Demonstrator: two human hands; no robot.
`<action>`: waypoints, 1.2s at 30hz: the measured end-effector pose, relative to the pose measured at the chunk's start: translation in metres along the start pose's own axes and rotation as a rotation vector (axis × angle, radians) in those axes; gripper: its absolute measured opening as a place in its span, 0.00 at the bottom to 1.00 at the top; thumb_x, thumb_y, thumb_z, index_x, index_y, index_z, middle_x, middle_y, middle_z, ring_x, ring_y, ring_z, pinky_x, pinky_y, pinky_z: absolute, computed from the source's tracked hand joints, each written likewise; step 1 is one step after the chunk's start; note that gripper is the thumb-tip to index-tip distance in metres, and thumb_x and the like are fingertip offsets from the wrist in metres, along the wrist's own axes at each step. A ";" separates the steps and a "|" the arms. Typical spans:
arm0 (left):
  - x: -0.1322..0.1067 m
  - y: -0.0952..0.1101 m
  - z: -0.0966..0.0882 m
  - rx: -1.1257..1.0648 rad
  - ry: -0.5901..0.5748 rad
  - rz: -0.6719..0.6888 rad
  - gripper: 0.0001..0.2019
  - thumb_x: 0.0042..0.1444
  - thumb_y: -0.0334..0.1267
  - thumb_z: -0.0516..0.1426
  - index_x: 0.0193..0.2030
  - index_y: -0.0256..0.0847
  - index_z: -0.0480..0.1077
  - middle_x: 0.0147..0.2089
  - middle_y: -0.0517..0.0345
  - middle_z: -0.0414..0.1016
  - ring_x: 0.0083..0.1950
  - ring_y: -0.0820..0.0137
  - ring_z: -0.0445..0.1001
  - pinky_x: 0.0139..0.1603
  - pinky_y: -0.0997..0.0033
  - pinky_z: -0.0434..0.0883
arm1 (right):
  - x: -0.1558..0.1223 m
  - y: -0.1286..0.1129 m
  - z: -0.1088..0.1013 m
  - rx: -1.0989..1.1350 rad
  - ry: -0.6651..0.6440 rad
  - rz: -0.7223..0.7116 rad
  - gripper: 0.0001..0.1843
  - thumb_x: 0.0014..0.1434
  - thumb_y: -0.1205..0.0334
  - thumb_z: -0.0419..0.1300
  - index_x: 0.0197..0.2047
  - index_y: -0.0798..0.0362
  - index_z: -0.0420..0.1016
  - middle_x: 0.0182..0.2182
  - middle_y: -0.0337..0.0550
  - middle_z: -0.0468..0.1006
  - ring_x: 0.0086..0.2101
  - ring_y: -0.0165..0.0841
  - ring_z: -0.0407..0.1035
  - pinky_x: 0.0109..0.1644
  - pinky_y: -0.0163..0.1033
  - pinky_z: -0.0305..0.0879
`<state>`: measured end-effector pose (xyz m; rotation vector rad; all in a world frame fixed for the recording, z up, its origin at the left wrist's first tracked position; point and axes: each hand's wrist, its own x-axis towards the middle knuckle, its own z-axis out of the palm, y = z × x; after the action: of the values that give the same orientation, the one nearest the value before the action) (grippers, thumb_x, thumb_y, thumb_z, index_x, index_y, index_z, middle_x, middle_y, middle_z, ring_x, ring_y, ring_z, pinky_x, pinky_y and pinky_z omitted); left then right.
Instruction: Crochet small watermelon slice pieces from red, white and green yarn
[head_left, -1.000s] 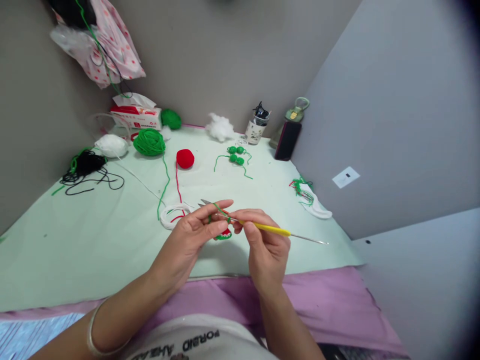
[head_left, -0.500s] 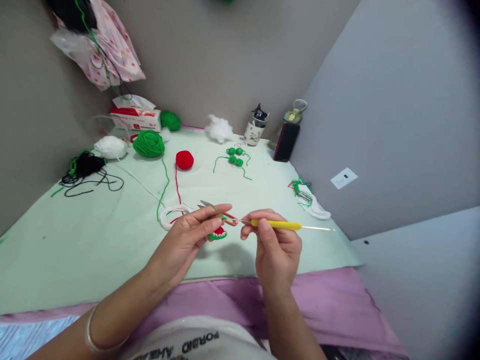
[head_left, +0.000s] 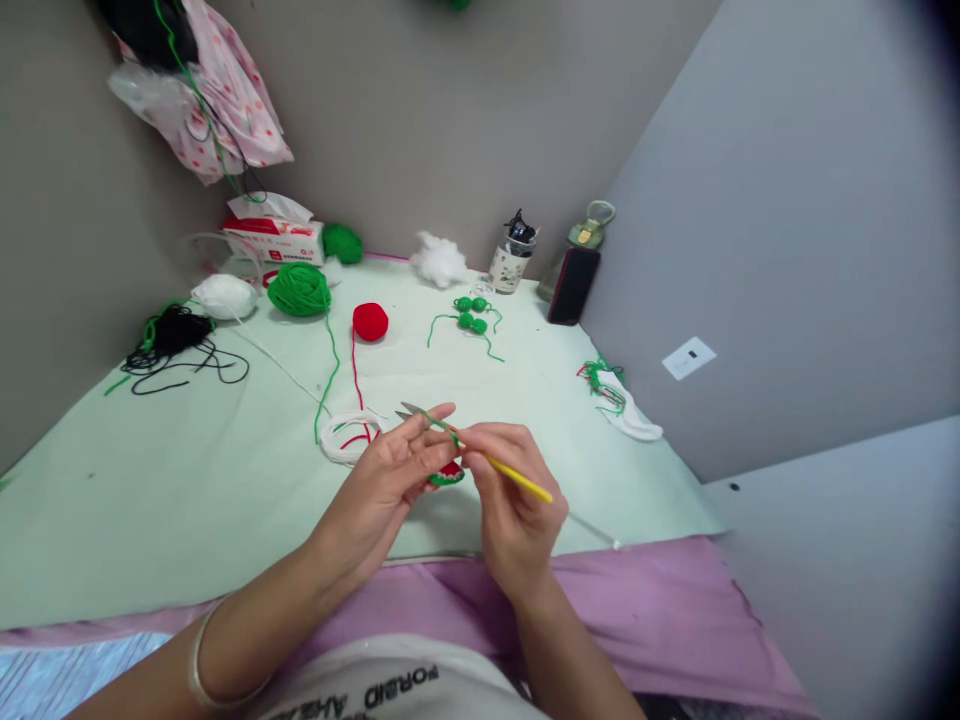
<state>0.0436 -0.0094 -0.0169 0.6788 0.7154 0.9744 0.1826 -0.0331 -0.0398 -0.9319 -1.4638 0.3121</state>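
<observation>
Between the thumb and fingers of my left hand [head_left: 397, 480] is a small crochet piece [head_left: 450, 472], red with a white line and a green edge. Green yarn [head_left: 439, 422] runs over my left index finger to the work. My right hand [head_left: 517, 510] is closed around a crochet hook [head_left: 517, 480] with a yellow handle; its thin metal rear end points down to the right. The hook's front tip is at the work, hidden by my fingers. Just behind my left fingers lie scissors [head_left: 409, 409], their handles mostly covered.
A coil of white cord [head_left: 330, 442] lies left of the scissors. Beyond are a red yarn ball [head_left: 370, 322], green yarn [head_left: 298, 290], white yarn [head_left: 223, 297], black yarn [head_left: 176, 335] and small green crocheted balls [head_left: 466, 320]. A phone [head_left: 574, 286] leans at the back right.
My right hand has moved left against the left hand. The hook has swung from nearly level to slanting down to the right, and its tip has gone in behind my fingers.
</observation>
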 end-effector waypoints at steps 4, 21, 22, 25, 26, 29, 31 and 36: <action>-0.001 0.003 0.000 0.062 0.024 0.039 0.25 0.56 0.38 0.71 0.60 0.43 0.77 0.37 0.61 0.82 0.44 0.71 0.76 0.50 0.72 0.68 | 0.008 -0.001 -0.004 0.257 0.016 0.231 0.10 0.69 0.64 0.61 0.46 0.45 0.85 0.38 0.42 0.83 0.36 0.33 0.77 0.37 0.39 0.76; 0.001 0.012 -0.001 0.199 0.032 0.170 0.25 0.52 0.37 0.73 0.58 0.43 0.77 0.44 0.57 0.83 0.40 0.71 0.76 0.29 0.80 0.69 | 0.009 0.000 -0.004 0.365 0.018 0.317 0.08 0.68 0.59 0.63 0.44 0.46 0.86 0.39 0.44 0.86 0.34 0.33 0.75 0.36 0.39 0.72; 0.001 0.013 -0.002 0.177 0.043 0.176 0.24 0.53 0.37 0.72 0.58 0.43 0.77 0.48 0.56 0.83 0.42 0.72 0.76 0.30 0.81 0.70 | 0.009 0.001 -0.005 0.375 0.017 0.330 0.09 0.68 0.58 0.63 0.44 0.47 0.85 0.39 0.44 0.86 0.34 0.33 0.75 0.37 0.39 0.73; 0.002 0.021 -0.004 -0.025 0.078 0.153 0.15 0.60 0.38 0.68 0.54 0.41 0.80 0.50 0.54 0.82 0.46 0.71 0.77 0.34 0.83 0.73 | 0.010 0.002 -0.006 0.422 0.018 0.364 0.09 0.68 0.57 0.63 0.43 0.47 0.86 0.39 0.44 0.86 0.36 0.34 0.77 0.41 0.41 0.75; 0.003 0.024 -0.004 -0.119 0.090 0.131 0.12 0.62 0.38 0.66 0.51 0.39 0.82 0.45 0.53 0.82 0.46 0.71 0.78 0.35 0.83 0.74 | 0.010 0.002 -0.006 0.445 0.017 0.377 0.09 0.68 0.57 0.63 0.42 0.47 0.86 0.39 0.44 0.86 0.37 0.34 0.78 0.42 0.41 0.76; 0.002 0.033 -0.006 -0.318 0.068 0.077 0.08 0.64 0.37 0.64 0.44 0.36 0.82 0.29 0.61 0.73 0.33 0.76 0.76 0.28 0.85 0.72 | 0.012 0.002 -0.006 0.542 0.017 0.420 0.08 0.67 0.57 0.64 0.41 0.47 0.86 0.39 0.44 0.87 0.38 0.34 0.80 0.41 0.39 0.78; -0.001 0.037 -0.008 -0.308 -0.008 0.087 0.10 0.63 0.38 0.65 0.48 0.37 0.81 0.26 0.66 0.66 0.22 0.80 0.65 0.20 0.85 0.65 | 0.013 0.001 -0.006 0.593 0.028 0.447 0.08 0.67 0.57 0.65 0.40 0.47 0.86 0.37 0.43 0.87 0.38 0.34 0.81 0.40 0.38 0.79; -0.008 0.039 -0.016 0.293 -0.037 0.373 0.15 0.62 0.43 0.66 0.55 0.46 0.81 0.24 0.64 0.70 0.24 0.74 0.62 0.27 0.76 0.65 | 0.015 -0.001 -0.009 0.622 0.032 0.468 0.08 0.66 0.57 0.65 0.39 0.47 0.86 0.36 0.42 0.87 0.34 0.30 0.78 0.39 0.36 0.77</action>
<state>0.0089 0.0022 0.0053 1.1129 0.7201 1.2045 0.1923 -0.0262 -0.0274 -0.7442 -1.0028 1.0269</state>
